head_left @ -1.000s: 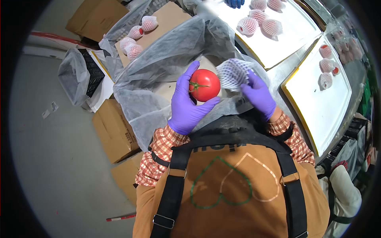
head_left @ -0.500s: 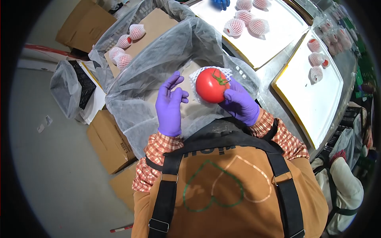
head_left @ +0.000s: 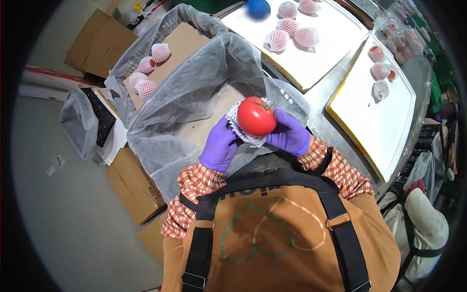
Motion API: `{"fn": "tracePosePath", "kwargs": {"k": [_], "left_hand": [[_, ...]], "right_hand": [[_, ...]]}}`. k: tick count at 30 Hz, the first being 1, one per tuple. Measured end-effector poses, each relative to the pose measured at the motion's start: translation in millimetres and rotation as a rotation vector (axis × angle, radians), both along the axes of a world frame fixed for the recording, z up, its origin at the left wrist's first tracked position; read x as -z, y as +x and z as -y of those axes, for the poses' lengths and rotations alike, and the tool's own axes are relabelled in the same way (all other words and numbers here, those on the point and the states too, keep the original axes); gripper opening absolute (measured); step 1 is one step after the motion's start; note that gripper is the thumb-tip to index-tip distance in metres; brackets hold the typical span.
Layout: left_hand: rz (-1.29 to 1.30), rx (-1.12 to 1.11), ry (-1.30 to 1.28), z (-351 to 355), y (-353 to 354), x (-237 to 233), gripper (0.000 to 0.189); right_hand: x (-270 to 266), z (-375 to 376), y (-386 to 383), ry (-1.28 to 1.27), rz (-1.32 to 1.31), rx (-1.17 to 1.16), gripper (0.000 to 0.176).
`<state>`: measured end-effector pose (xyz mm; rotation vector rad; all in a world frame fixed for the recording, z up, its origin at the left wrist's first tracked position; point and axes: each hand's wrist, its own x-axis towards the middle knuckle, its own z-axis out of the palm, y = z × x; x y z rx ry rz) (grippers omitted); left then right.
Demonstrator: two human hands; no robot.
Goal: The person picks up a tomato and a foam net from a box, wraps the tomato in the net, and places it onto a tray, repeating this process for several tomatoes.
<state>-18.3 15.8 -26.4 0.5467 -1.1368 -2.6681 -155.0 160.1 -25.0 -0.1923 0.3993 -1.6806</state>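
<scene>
A large red tomato (head_left: 256, 117) with a green stem sits partly in a white foam net (head_left: 235, 127), above a box lined with grey translucent film (head_left: 170, 114). My left hand (head_left: 220, 144), in a purple glove, grips the net on the tomato's left side. From the right, my right hand (head_left: 290, 132), gloved the same way, holds the tomato with thumb and fingers. The undersides of the tomato and net are partly hidden by my hands.
Net-wrapped tomatoes lie on a white tray (head_left: 335, 41), a second white tray (head_left: 357, 112) and a cardboard sheet (head_left: 181, 48). A blurred blue shape (head_left: 258, 9) is at the top. Cardboard boxes (head_left: 134, 185) stand left; a person's pale sleeve (head_left: 425, 214) shows right.
My left hand has moved right and closed on the net. The tomato has turned and sits slightly lower, its stem now toward the top. The view has shifted a little.
</scene>
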Motion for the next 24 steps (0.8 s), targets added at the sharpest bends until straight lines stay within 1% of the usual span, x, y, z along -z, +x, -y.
{"fn": "tracePosePath", "kwargs": {"k": [1,2,3,4,6,7,9,10,11,12,13,14,15,16,17,18,19,20,21,22,23,24], "left_hand": [[-0.016,-0.049,-0.016,-2,0,1,0.054],[0.005,-0.081,0.028,-3,0,1,0.058],[0.006,-0.082,0.029,-3,0,-1,0.058],[-0.027,-0.110,0.042,-3,0,-4,0.059],[-0.112,-0.153,0.085,-5,0,-10,0.062],[-0.112,-0.154,0.085,-6,0,-14,0.062],[-0.269,-0.146,0.266,-7,2,-23,0.062],[-0.274,-0.146,0.262,-8,1,-27,0.062],[-0.310,-0.132,0.363,-9,1,-32,0.061],[-0.350,-0.115,0.460,-8,0,-37,0.060],[-0.366,-0.107,0.446,-8,-1,-38,0.060],[-0.281,-0.121,0.145,-9,0,-35,0.060],[-0.195,-0.136,-0.153,-10,0,-33,0.060],[-0.166,-0.208,0.182,-10,-4,-34,0.063],[-0.184,-0.196,0.174,-6,-3,-29,0.063],[-0.148,-0.208,-0.012,1,-2,-28,0.064],[-0.113,-0.224,-0.199,6,-3,-28,0.066],[-0.025,-0.300,-0.272,10,-5,-29,0.066],[-0.043,-0.294,-0.285,11,-6,-32,0.066],[0.064,-0.361,-0.559,12,-5,-34,0.065],[0.168,-0.433,-0.835,13,-5,-36,0.065],[0.125,-0.556,-1.030,12,-9,-32,0.067]], "right_hand": [[5,2,-1,0.004,0.000,0.001,0.056],[11,5,-3,-0.051,0.178,-0.021,0.054],[19,8,-4,-0.109,0.356,-0.045,0.052],[26,10,-5,-0.189,0.541,-0.078,0.065],[27,10,-8,-0.229,0.569,-0.073,0.065],[25,11,-8,-0.269,0.596,-0.065,0.066],[25,12,-7,-0.298,0.622,-0.082,0.065],[24,13,-8,-0.328,0.647,-0.098,0.065],[24,13,-8,-0.336,0.638,-0.102,0.065],[19,14,-6,-0.276,0.668,-0.080,0.063],[13,15,-5,-0.219,0.693,-0.057,0.062],[5,14,-4,0.016,0.162,0.059,0.058],[0,14,-7,-0.106,0.221,0.002,0.047],[-7,12,-7,-0.046,0.115,0.014,0.048],[-14,9,-6,0.017,0.009,0.028,0.049],[-21,7,-6,0.110,-0.073,0.008,0.052],[-24,10,-6,0.053,-0.200,-0.024,0.054],[-26,13,-6,0.058,-0.344,-0.061,0.055],[-28,17,-5,0.064,-0.487,-0.096,0.055],[-33,17,-4,0.098,-0.602,-0.086,0.057],[-39,18,-1,0.110,-0.711,-0.023,0.058],[-32,21,0,0.080,-0.810,0.088,0.059]]}}
